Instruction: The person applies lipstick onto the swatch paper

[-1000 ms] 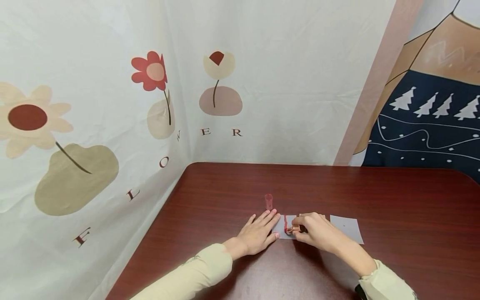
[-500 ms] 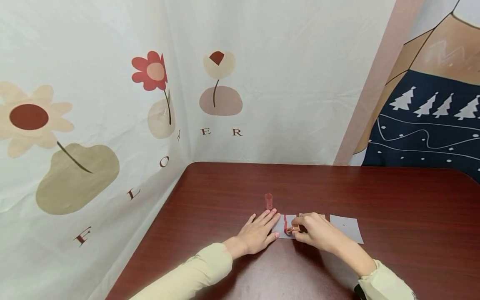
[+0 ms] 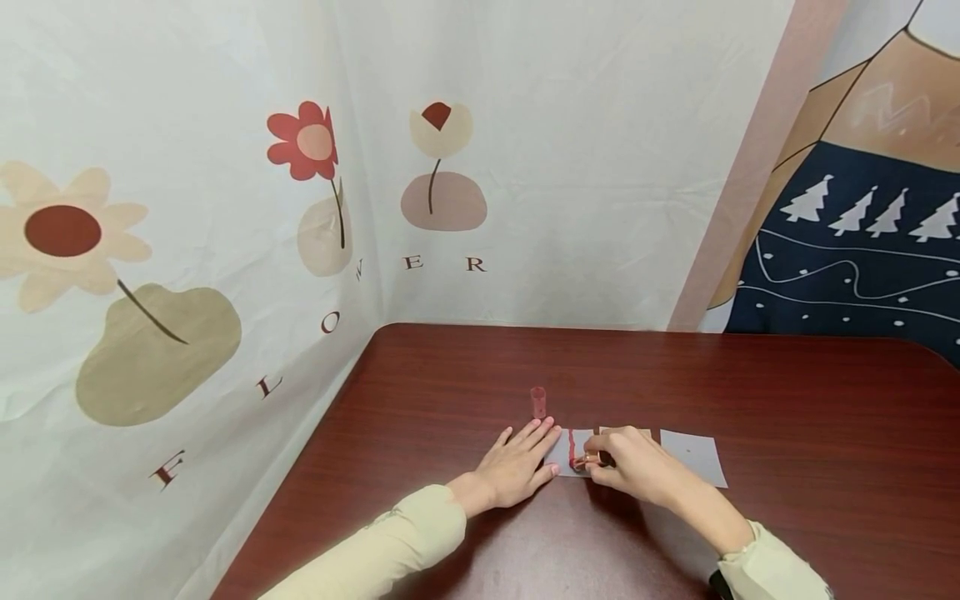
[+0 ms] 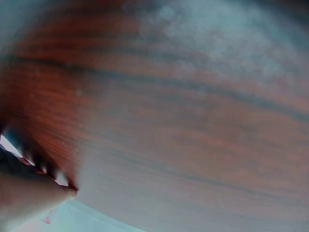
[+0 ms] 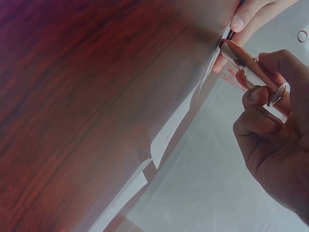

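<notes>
In the head view my left hand (image 3: 513, 468) lies flat with fingers spread, its fingertips on the left edge of a pale paper square (image 3: 558, 454). A wavy red line (image 3: 572, 444) runs down that square. My right hand (image 3: 637, 467) pinches a shiny rose-gold lipstick (image 5: 251, 67) between thumb and fingers, its red tip at the line's lower end. Behind my left fingertips a reddish see-through cap (image 3: 538, 402) stands upright. The left wrist view shows only part of my left hand (image 4: 29, 198), low in the corner.
To the right lies another pale paper square (image 3: 690, 458). A middle sheet (image 5: 174, 130) is mostly hidden behind my right hand in the head view. The dark red wood table (image 3: 450, 375) meets a white printed curtain (image 3: 585, 233) at its left and back edges.
The head view has shifted very slightly. Both hands keep their places, with the lipstick tip still at the lower end of the red line.
</notes>
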### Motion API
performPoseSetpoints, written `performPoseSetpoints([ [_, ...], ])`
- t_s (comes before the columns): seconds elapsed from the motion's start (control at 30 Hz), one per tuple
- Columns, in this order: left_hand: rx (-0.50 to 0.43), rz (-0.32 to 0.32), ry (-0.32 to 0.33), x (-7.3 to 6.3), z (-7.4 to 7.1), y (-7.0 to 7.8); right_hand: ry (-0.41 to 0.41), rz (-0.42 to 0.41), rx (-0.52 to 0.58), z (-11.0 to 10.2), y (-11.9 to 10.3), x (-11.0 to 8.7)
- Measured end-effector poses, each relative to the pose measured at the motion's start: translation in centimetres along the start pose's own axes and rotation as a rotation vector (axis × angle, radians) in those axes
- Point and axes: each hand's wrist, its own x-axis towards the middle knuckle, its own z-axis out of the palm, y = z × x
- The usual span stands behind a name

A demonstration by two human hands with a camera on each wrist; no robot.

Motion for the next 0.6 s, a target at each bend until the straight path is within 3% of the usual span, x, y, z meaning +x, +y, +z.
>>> performPoseSetpoints([
  [0.6, 0.019, 0.015, 0.011, -0.34, -0.14, 0.25, 0.034, -0.018, 0.018, 0.29, -0.16, -0.25],
])
